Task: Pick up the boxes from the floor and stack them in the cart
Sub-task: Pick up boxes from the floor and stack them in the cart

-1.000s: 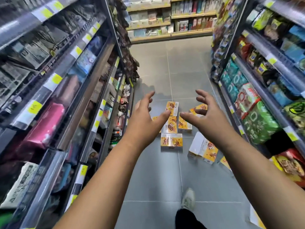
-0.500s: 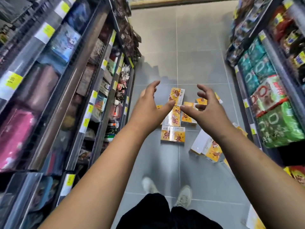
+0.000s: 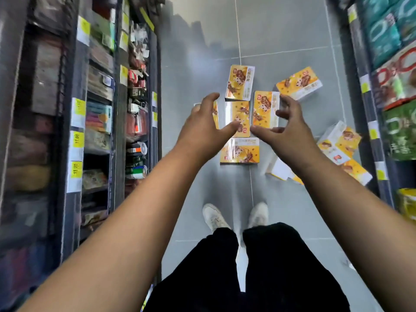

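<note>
Hands (image 3: 202, 129) (image 3: 292, 134) lowered toward scattered yellow boxes (image 3: 239, 152).

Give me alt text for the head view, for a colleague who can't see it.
Both hands, left hand and right hand, reach down empty, fingers spread, toward yellow boxes scattered on the grey tiled floor of a shop aisle. Stocked shelves line both sides; white shoes and black trousers show below. No cart shows.

Yellow-and-white printed boxes (image 3: 239, 85) lie scattered flat on the grey floor (image 3: 281, 30).
</note>
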{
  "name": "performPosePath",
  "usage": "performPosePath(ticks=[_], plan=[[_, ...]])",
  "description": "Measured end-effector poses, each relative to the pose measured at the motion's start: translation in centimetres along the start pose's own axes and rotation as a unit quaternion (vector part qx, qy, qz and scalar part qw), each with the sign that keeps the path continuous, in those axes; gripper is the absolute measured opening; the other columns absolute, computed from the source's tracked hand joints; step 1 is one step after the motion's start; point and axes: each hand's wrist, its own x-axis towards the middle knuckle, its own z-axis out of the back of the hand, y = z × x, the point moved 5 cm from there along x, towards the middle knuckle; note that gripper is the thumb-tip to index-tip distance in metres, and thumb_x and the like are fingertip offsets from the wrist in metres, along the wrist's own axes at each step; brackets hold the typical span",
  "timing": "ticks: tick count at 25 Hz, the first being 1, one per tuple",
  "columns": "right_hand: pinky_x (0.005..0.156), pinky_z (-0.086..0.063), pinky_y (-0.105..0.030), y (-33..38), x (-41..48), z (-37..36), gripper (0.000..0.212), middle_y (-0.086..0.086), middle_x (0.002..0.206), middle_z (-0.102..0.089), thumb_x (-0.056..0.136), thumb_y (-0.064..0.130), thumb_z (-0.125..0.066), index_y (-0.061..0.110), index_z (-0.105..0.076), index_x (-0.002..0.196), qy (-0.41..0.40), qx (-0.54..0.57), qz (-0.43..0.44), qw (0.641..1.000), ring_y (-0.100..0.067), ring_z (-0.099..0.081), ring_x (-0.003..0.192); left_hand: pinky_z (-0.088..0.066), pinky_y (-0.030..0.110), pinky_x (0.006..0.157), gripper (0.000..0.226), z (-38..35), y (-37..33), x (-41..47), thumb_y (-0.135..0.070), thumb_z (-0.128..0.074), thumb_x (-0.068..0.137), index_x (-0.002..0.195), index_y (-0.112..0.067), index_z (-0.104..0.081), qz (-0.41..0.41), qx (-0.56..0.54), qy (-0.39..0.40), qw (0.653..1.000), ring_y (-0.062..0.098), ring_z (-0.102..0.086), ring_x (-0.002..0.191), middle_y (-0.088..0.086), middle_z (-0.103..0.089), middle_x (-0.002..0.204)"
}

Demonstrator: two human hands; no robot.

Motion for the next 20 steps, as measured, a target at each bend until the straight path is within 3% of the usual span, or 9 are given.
performPosePath(ticks=[3,6,10,15,20], plan=[[0.104,-0.041,-0.04,-5.6,4.0,-2.2,0.096,-0.005,0.143,-0.038,0.07,0.04,-0.082,0.043,-0.023,0.145,0.004,-0.068,-0.002,0.998,-0.023,-0.044,0.129,-0.035,0.028,0.101,0.077,-4.0,4.2,3.7,-0.044,-0.068,0.084,0.148,-0.027,-0.028,0.022,0.024,0.012,0.999,0.02,-0.048,0.126,0.006,-0.039,0.145],[0.096,-0.032,-0.025,-13.3,8.6,-4.7,0.097,-0.011,0.147,-0.033,0.073,0.034,-0.082,0.037,-0.021,0.148,0.025,-0.128,-0.038,0.991,-0.022,-0.033,0.136,-0.038,0.035,0.107,0.081,-10.4,9.9,8.5,-0.043,-0.07,0.082,0.149,-0.028,-0.026,0.057,0.046,0.04,0.997,0.025,-0.048,0.125,0.009,-0.036,0.144],[0.089,-0.028,-0.02,-23.7,15.2,-7.7,0.094,-0.011,0.147,-0.034,0.071,0.039,-0.082,0.036,-0.025,0.146,0.042,-0.171,-0.066,0.982,-0.025,-0.036,0.131,-0.037,0.034,0.104,0.083,-18.7,17.0,14.2,-0.044,-0.069,0.083,0.15,-0.028,-0.023,0.084,0.065,0.075,0.991,0.027,-0.045,0.129,0.01,-0.035,0.145],[0.099,-0.038,-0.037,-35.9,23.4,-12.6,0.105,-0.018,0.144,-0.035,0.067,0.046,-0.084,0.036,-0.019,0.148,0.095,-0.277,-0.093,0.952,-0.036,-0.041,0.128,-0.034,0.036,0.107,0.088,-29.0,26.3,20.9,-0.044,-0.073,0.08,0.15,-0.028,-0.023,0.128,0.068,0.104,0.984,0.031,-0.039,0.133,0.011,-0.029,0.148],[0.106,-0.038,-0.047,-46.1,29.0,-16.9,0.121,-0.024,0.151,-0.017,0.062,0.049,-0.086,0.043,-0.002,0.149,0.15,-0.319,-0.134,0.926,-0.044,-0.04,0.131,-0.033,0.039,0.107,0.103,-37.5,33.9,26.6,-0.048,-0.079,0.071,0.149,-0.039,-0.013,0.173,0.087,0.135,0.972,0.033,-0.034,0.133,0.013,-0.027,0.145]])
